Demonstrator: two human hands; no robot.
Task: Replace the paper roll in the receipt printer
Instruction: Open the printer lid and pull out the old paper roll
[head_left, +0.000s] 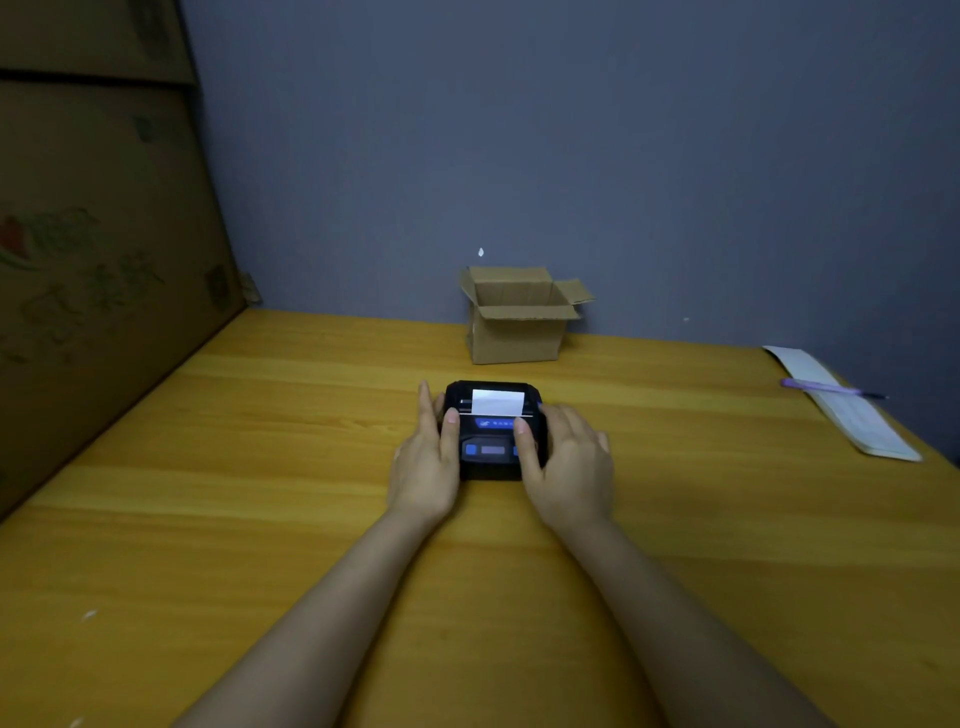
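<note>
A small black receipt printer (491, 444) with blue buttons sits in the middle of the yellow wooden table (260, 493). A strip of white paper (497, 402) sticks out of its top slot, and the lid looks closed. My left hand (427, 457) grips the printer's left side, thumb resting on top. My right hand (566, 462) holds the right side, thumb pressing on the front panel. The roll inside is hidden.
An open small cardboard box (519, 317) stands behind the printer against the grey wall. A paper pad (841, 405) with a purple pen (831, 388) lies at the right edge. Large cardboard boxes (93, 260) line the table's left side.
</note>
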